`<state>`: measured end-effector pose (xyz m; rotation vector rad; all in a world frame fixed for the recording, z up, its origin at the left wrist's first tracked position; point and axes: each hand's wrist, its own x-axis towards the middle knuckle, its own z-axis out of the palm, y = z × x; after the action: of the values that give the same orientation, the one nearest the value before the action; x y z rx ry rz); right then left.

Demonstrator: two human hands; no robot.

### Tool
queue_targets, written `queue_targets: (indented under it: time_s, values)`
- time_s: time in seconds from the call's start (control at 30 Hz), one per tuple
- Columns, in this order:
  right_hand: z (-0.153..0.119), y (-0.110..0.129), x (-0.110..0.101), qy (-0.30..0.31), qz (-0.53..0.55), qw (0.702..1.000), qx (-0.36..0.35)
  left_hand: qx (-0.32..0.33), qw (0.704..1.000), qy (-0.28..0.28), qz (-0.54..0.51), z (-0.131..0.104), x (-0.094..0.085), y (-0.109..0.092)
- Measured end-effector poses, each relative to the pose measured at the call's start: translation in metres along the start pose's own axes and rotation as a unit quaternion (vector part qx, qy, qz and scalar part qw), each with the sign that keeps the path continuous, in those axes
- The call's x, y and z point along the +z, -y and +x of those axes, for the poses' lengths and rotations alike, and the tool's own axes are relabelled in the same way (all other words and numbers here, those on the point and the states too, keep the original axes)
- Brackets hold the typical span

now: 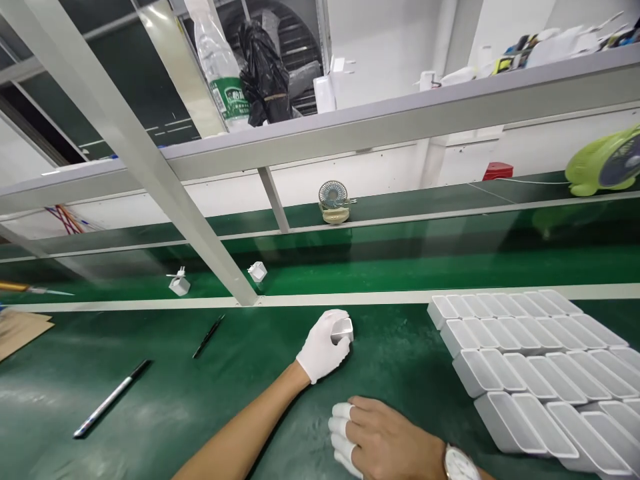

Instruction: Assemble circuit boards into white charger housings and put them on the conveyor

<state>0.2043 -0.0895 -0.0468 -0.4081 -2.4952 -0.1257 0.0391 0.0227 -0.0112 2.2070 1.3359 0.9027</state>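
Note:
My left hand (324, 347), in a white glove, is closed around a small white plastic casing (343, 329) on the green table. Thumb and fingers grip its sides; part of it is hidden by the glove. My right hand (377, 437) lies nearer to me, palm down, with white covers on its fingers. Those fingers are stretched out and no object shows in them. To its right stand rows of white plastic casings (520, 373), several of them side by side with their open rims facing up.
A silver pen (113, 399) and a black pen (209, 337) lie at the left. White plug adapters (179, 283) rest beyond a pale strip. A metal post (165, 173) slants down to the table. A small fan (334, 200) and green fan (603, 160) stand at the back.

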Motion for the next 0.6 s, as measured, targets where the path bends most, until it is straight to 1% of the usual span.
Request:
queue_targets:
  time_s: [0.07, 0.17, 0.27, 0.33, 0.4, 0.43, 0.47, 0.53, 0.6]
  values:
    - [-0.001, 0.000, 0.002, 0.005, 0.008, 1.000, 0.004, -0.006, 1.000, 0.008, -0.014, -0.001, -0.003, 0.000]
    - [-0.004, -0.001, 0.005, 0.035, 0.026, 0.999, 0.018, -0.045, 0.998, 0.023, -0.025, 0.000, -0.008, -0.004]
    - [-0.008, -0.005, 0.008, 0.057, 0.044, 0.997, 0.022, -0.071, 0.994, 0.067, -0.051, 0.003, -0.012, -0.007]
    - [-0.010, -0.007, 0.008, 0.054, 0.049, 0.997, 0.018, -0.065, 0.990, 0.099, -0.080, 0.004, -0.013, -0.009]
    - [-0.011, -0.008, 0.008, 0.037, 0.050, 0.998, 0.022, -0.077, 0.986, 0.111, -0.098, 0.005, -0.014, -0.011]
    - [-0.012, -0.007, 0.009, 0.022, 0.053, 0.998, 0.031, -0.093, 0.986, 0.104, -0.096, 0.005, -0.014, -0.011]
    - [-0.012, -0.007, 0.010, 0.004, 0.057, 0.998, 0.042, -0.112, 0.986, 0.085, -0.086, 0.006, -0.013, -0.012]
    - [-0.012, -0.004, 0.014, -0.039, 0.064, 0.995, 0.059, -0.147, 0.988, 0.022, -0.048, 0.007, -0.011, -0.011]
    - [-0.012, 0.000, 0.022, -0.083, 0.061, 0.992, 0.072, -0.168, 0.985, -0.034, -0.018, 0.007, -0.008, -0.008]
